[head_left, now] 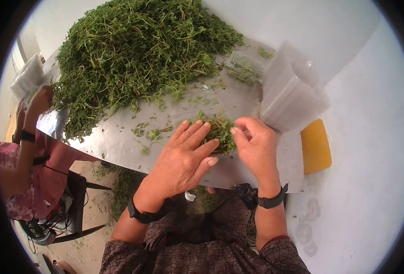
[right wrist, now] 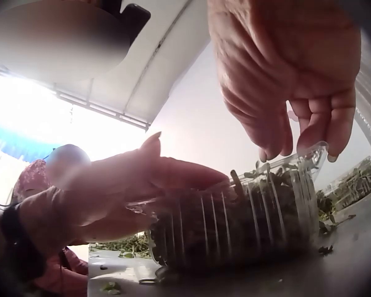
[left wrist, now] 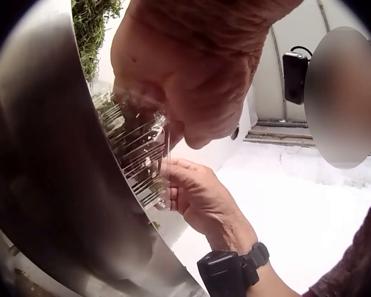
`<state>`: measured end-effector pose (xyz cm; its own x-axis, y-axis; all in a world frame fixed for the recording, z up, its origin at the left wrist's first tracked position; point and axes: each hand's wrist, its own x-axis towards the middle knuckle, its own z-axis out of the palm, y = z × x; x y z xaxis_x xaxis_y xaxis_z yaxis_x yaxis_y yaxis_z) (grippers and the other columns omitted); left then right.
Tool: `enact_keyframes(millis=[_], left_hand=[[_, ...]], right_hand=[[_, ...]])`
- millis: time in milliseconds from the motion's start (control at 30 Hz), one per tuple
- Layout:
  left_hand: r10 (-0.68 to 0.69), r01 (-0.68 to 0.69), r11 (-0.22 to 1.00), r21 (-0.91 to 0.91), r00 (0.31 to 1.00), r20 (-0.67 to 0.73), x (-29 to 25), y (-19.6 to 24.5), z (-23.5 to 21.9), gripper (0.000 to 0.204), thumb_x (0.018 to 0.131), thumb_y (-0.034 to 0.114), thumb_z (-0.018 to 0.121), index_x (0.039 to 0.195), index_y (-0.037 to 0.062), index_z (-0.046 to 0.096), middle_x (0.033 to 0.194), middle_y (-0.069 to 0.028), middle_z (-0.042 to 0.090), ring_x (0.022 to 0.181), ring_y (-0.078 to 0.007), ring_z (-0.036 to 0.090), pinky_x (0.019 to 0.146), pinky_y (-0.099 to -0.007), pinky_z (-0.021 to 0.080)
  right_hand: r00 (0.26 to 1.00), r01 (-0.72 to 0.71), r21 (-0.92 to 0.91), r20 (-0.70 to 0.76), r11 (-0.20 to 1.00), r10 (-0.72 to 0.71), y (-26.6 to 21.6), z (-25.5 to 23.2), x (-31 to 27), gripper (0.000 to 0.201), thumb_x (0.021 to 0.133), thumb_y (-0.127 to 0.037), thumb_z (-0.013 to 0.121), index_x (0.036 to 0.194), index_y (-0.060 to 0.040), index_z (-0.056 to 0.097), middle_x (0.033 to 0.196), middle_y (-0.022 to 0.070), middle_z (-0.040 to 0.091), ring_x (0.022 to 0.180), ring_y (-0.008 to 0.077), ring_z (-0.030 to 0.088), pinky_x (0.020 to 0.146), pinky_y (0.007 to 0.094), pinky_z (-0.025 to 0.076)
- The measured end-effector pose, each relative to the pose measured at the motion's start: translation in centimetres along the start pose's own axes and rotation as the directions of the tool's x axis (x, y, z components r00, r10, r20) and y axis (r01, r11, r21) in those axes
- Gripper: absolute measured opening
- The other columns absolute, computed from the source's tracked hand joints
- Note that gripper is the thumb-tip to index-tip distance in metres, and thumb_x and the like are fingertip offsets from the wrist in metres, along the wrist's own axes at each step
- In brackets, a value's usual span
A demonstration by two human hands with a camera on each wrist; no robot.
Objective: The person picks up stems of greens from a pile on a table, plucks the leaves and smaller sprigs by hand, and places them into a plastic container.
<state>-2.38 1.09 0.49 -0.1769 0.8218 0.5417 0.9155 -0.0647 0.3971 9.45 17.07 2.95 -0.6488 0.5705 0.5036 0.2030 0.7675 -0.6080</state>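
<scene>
A clear plastic container [right wrist: 253, 229] with ribbed sides stands on the metal table, filled with leafy green sprigs [head_left: 224, 132]. My left hand [head_left: 179, 157] lies over the greens from the left, its fingers straight and pressing on them. At the container's right end, my right hand [head_left: 257, 146] has curled fingers; in the right wrist view some fingertips reach inside at the greens and others sit outside the rim, gripping the corner. Behind the container rises a large heap of the same greens [head_left: 138, 55]. Much of the container's rim is hidden under my hands in the head view.
A stack of clear containers [head_left: 293, 91] stands at the right, beside a filled container [head_left: 244, 67]. A yellow panel [head_left: 316, 146] is past the table's right edge. Loose sprigs [head_left: 152, 134] lie left of my hands. Another person's arm [head_left: 28, 123] reaches the heap at far left.
</scene>
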Motion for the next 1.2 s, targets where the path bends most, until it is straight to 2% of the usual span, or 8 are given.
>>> enact_keyframes(millis=[100,333,400,567,733,800,1000,1200], left_hand=[[-0.043,0.029,0.981,-0.193,0.997,-0.066,-0.8,-0.2,-1.2,0.041,0.098,0.032,0.049,0.123,0.0020,0.064,0.142,-0.0215,0.050,0.134,-0.0380,0.045,0.117,-0.0522,0.025],[-0.162,0.134,0.977,-0.165,0.972,-0.173,-2.6,-1.2,-2.0,0.045,0.100,0.033,0.044,0.124,0.0012,0.064,0.141,-0.0204,0.052,0.131,-0.0374,0.049,0.117,-0.0530,0.025],[-0.111,0.088,0.988,-0.129,0.977,-0.185,-2.7,-1.3,-2.1,0.038,0.094,0.023,0.054,0.122,-0.0013,0.063,0.134,-0.0246,0.054,0.128,-0.0412,0.049,0.113,-0.0549,0.030],[-0.124,0.118,0.989,-0.090,0.990,-0.064,-2.6,-1.0,-1.2,0.043,0.099,0.030,0.046,0.123,-0.0011,0.063,0.138,-0.0208,0.054,0.134,-0.0386,0.046,0.117,-0.0537,0.024],[-0.116,0.112,0.989,-0.092,0.992,-0.040,-2.5,-1.2,-1.2,0.040,0.097,0.027,0.050,0.122,-0.0025,0.063,0.138,-0.0214,0.054,0.135,-0.0397,0.044,0.117,-0.0541,0.024],[-0.122,0.098,0.985,-0.145,0.979,-0.164,-2.7,-1.5,-1.6,0.038,0.096,0.024,0.052,0.121,-0.0022,0.063,0.137,-0.0206,0.055,0.134,-0.0396,0.045,0.116,-0.0543,0.026],[-0.220,0.226,0.974,-0.012,0.935,-0.278,-3.5,-3.4,-4.2,0.029,0.087,0.005,0.063,0.115,0.0022,0.067,0.132,-0.0192,0.059,0.128,-0.0378,0.052,0.114,-0.0504,0.032],[-0.240,0.272,0.959,0.076,0.928,-0.285,-2.5,-5.6,-7.5,0.027,0.083,0.002,0.065,0.110,0.0008,0.067,0.124,-0.0234,0.062,0.119,-0.0404,0.057,0.107,-0.0464,0.042]], right_hand=[[0.999,-0.047,-0.008,0.018,0.999,0.047,-0.6,-0.7,-0.3,0.016,0.082,-0.006,0.070,0.097,-0.0014,0.068,0.092,0.0157,0.069,0.070,0.0318,0.066,0.064,0.0369,0.052],[0.958,0.287,-0.115,0.027,0.951,-0.286,0.0,-1.2,-0.5,0.021,0.081,-0.004,0.069,0.102,-0.0004,0.068,0.107,0.0141,0.070,0.097,0.0317,0.064,0.081,0.0389,0.051],[0.941,0.339,-0.084,0.046,0.937,-0.336,-0.2,-0.8,-0.4,0.022,0.081,-0.004,0.069,0.103,-0.0008,0.068,0.108,0.0131,0.071,0.100,0.0312,0.063,0.084,0.0393,0.050],[0.925,0.351,-0.091,0.190,0.932,-0.330,-0.3,0.0,-0.6,0.023,0.082,-0.007,0.070,0.104,-0.0015,0.067,0.103,0.0119,0.071,0.103,0.0308,0.061,0.095,0.0417,0.044],[0.919,0.363,-0.087,0.201,0.928,-0.340,-0.2,-0.2,-0.5,0.023,0.082,-0.007,0.069,0.104,-0.0008,0.067,0.104,0.0127,0.070,0.104,0.0316,0.060,0.095,0.0421,0.043],[0.921,0.358,-0.074,0.193,0.931,-0.339,-0.5,-0.6,-0.4,0.024,0.082,-0.007,0.069,0.105,-0.0003,0.067,0.105,0.0133,0.070,0.105,0.0320,0.060,0.095,0.0421,0.043],[0.932,0.348,-0.106,0.152,0.932,-0.330,-0.9,-2.4,-1.0,0.023,0.080,-0.004,0.069,0.101,0.0034,0.067,0.111,0.0179,0.069,0.106,0.0353,0.061,0.094,0.0425,0.046],[0.939,0.329,-0.068,0.134,0.942,-0.318,-1.1,-3.2,-2.4,0.022,0.077,0.000,0.069,0.098,0.0045,0.067,0.109,0.0191,0.068,0.105,0.0369,0.062,0.090,0.0424,0.050]])
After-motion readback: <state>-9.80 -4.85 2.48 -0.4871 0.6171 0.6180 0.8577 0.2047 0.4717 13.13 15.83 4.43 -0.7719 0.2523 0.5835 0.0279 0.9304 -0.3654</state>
